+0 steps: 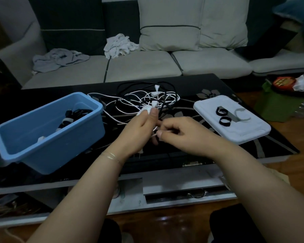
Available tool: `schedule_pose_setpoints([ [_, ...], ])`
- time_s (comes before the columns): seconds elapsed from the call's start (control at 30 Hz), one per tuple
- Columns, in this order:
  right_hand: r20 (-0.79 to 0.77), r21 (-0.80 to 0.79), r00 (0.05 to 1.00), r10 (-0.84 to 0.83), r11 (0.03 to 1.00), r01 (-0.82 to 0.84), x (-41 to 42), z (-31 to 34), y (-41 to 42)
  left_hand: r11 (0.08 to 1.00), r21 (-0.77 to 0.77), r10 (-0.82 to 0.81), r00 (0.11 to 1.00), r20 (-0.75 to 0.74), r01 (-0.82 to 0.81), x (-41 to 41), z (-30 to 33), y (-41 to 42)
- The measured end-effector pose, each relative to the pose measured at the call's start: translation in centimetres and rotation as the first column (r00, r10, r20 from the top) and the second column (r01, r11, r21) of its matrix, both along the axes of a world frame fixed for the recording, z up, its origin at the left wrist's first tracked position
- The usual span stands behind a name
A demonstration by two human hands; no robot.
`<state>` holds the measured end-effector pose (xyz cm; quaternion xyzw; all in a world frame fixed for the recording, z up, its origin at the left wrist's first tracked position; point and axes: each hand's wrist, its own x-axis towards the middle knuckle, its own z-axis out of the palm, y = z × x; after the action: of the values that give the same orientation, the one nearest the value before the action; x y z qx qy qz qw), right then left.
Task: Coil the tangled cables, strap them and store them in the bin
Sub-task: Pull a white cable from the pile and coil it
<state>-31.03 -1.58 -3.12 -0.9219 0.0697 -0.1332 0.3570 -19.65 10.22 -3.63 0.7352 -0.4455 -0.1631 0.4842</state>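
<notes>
A tangle of white and black cables point(147, 97) lies on the black table point(209, 95), just behind my hands. My left hand point(139, 130) grips a small bundle of white cable, with loops showing above the thumb. To its right, my right hand point(181, 134) pinches a thin white strand of the same cable. At the left stands the blue bin point(47, 137), and coiled black and white cables lie inside it. On the right, a white lid point(235, 130) carries two rolled black straps point(223, 116) and a grey strap point(242, 114).
A grey sofa with cushions and crumpled cloths stands behind the table. A green box point(277, 104) topped with packets sits on the floor at the right. Below the table's front edge is a drawer with a metal handle point(197, 194).
</notes>
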Motion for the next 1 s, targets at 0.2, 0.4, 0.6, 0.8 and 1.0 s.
schedule_pose_setpoints([
  [0.2, 0.160, 0.069, 0.985, -0.068, 0.996, 0.058, -0.4, 0.4, -1.8, 0.930, 0.105, -0.334, 0.928, -0.165, 0.354, -0.8, 0.6, 0.1],
  [0.4, 0.191, -0.004, 0.964, -0.185, 0.982, 0.189, -0.7, 0.5, -2.9, 0.891, 0.157, -0.398, 0.899, -0.182, 0.427, -1.8, 0.0, -0.4],
  [0.6, 0.221, 0.125, 0.945, -0.243, 0.968, 0.219, -0.4, 0.5, -3.5, 0.867, 0.047, -0.457, 0.828, -0.325, 0.497, -2.1, -0.1, 0.0],
  [0.8, 0.233, 0.376, 0.948, -0.216, 0.919, 0.117, 0.1, 0.7, -2.9, 0.867, -0.161, -0.490, 0.745, -0.452, 0.472, -2.2, 0.3, 0.2],
  [1.0, 0.160, 0.473, 0.976, -0.151, 0.879, 0.059, 0.9, -0.3, -2.8, 0.887, -0.196, -0.462, 0.785, -0.413, 0.419, -2.0, 0.1, 0.1],
])
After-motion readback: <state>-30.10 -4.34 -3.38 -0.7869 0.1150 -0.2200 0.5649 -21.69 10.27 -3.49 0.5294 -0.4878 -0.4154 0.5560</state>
